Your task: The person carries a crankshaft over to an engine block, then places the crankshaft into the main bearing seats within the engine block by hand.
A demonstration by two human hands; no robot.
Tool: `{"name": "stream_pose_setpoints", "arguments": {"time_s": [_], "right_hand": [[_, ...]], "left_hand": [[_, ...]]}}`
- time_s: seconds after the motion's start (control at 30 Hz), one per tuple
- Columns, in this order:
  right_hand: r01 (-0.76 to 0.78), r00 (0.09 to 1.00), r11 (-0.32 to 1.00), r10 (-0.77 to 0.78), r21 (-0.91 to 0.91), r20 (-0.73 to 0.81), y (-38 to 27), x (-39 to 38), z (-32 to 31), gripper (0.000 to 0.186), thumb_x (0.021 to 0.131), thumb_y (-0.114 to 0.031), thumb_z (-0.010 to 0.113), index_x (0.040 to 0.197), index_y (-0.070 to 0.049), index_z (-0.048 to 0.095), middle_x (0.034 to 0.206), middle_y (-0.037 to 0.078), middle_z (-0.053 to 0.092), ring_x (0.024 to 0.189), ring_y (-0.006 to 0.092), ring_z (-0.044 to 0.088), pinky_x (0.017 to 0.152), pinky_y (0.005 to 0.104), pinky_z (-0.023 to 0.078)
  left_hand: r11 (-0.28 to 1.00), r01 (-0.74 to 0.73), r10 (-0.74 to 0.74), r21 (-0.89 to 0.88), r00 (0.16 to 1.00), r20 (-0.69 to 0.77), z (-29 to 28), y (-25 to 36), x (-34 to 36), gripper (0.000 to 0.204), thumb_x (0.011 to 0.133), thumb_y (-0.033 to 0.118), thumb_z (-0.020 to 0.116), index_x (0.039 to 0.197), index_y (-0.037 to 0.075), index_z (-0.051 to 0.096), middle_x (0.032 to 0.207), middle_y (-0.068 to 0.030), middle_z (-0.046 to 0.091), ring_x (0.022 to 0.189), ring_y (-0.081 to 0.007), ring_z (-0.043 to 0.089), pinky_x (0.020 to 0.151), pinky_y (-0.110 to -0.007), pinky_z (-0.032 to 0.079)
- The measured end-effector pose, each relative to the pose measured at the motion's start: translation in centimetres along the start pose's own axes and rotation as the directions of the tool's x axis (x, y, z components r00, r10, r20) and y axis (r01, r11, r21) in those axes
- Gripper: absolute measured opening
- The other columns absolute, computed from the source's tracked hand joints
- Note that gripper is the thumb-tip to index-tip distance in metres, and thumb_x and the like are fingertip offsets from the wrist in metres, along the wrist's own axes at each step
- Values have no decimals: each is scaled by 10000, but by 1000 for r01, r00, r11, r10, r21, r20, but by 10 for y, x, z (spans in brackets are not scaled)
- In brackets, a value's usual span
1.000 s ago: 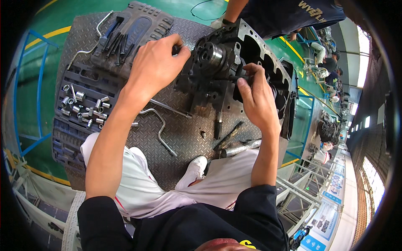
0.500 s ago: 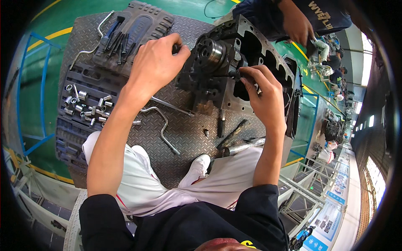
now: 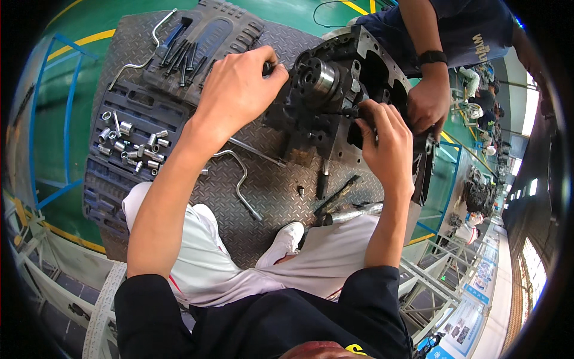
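A dark metal engine block (image 3: pixel 342 143) stands on the plate-topped table, with a crankshaft (image 3: pixel 323 78) lying in it, its round shiny end toward my left. My left hand (image 3: pixel 242 84) is closed just left of the crankshaft end. A small dark rounded piece (image 3: pixel 267 69) shows between its thumb and forefinger; its kind is unclear. Over the block's near side, my right hand (image 3: pixel 387 137) has thumb and fingers pinched at a dark bolt-like part (image 3: pixel 350 112) beside the crankshaft. The fingers partly hide what they grip.
A co-worker's hand (image 3: pixel 427 105) rests at the block's right side. Left lies an open socket case (image 3: pixel 116 206) with loose sockets (image 3: pixel 125 128); several long bolts (image 3: pixel 182 57) lie on another case part (image 3: pixel 230 27). A bent bar (image 3: pixel 242 182) and dark rod (image 3: pixel 336 194) lie nearer me.
The co-worker's hand has come down to the block's right side. The whole view has shifted slightly, while my two hands keep nearly the same places at the block.
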State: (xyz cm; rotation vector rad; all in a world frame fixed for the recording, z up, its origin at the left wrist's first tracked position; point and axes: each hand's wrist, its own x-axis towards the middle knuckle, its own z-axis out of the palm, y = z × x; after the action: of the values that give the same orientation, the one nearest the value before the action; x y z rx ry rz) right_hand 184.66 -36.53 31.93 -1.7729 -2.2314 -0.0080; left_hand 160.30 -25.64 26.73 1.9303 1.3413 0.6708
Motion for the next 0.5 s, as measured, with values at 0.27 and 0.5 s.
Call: {"name": "stream_pose_setpoints", "arguments": {"time_s": [0.27,0.5], "right_hand": [[-28,997,981,40,-191,58,-9,0,2,280,889,-120,687,1153,-78,602,866,65,608,836,273,608,745,383,499],[-54,995,987,65,-154,70,-7,0,1,290,897,-85,658,1180,-59,594,935,85,614,875,294,604,771,403,501]], "left_hand": [[1000,29,-29,13,999,41,5,7,-1,331,950,336,632,1007,13,675,839,-226,687,822,-440,664,759,-451,509],[999,30,-31,16,998,47,5,13,-5,324,953,332,630,1018,17,676,862,-219,689,830,-434,662,758,-438,507]]}}
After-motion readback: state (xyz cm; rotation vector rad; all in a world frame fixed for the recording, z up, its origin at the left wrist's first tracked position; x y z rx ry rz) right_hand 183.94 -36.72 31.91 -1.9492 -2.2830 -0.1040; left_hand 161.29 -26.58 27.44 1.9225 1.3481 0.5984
